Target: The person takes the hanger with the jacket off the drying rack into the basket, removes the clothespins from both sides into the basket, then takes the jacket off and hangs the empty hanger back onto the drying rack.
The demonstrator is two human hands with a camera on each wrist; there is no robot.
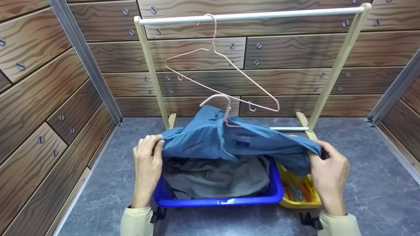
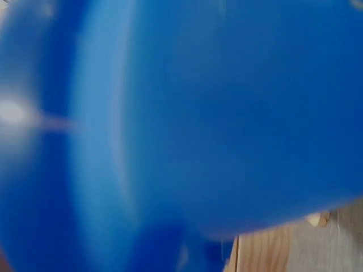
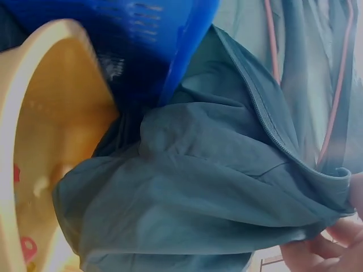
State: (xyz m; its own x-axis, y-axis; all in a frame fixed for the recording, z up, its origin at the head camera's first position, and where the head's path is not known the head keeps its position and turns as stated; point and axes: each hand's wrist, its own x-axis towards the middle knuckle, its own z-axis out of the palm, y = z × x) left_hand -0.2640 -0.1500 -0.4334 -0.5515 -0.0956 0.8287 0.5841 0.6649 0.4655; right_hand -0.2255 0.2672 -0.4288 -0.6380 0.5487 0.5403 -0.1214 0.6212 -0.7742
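Note:
A blue zip jacket [image 1: 197, 141] is spread between my two hands above a blue basket. Out of its collar rises the hook of a pink hanger [image 1: 228, 109], whose arms are mostly hidden by the cloth in the head view. My left hand [image 1: 147, 155] pinches the jacket's left side between thumb and fingers. At the other side, my right hand [image 1: 329, 167] grips the front edge; the right wrist view shows fingers [image 3: 317, 252] on the cloth beside the zipper [image 3: 266, 122]. Blue basket plastic fills most of the left wrist view, so the left hand is hidden there.
Behind the jacket stands a rack with a white top rail [image 1: 279, 14], from which a bare pink hanger [image 1: 242, 70] hangs. Grey cloth [image 1: 216, 180] lies in the blue basket [image 1: 216, 202]. A yellow basket [image 1: 298, 205] with colourful clothes pegs [image 1: 303, 193] sits at its right.

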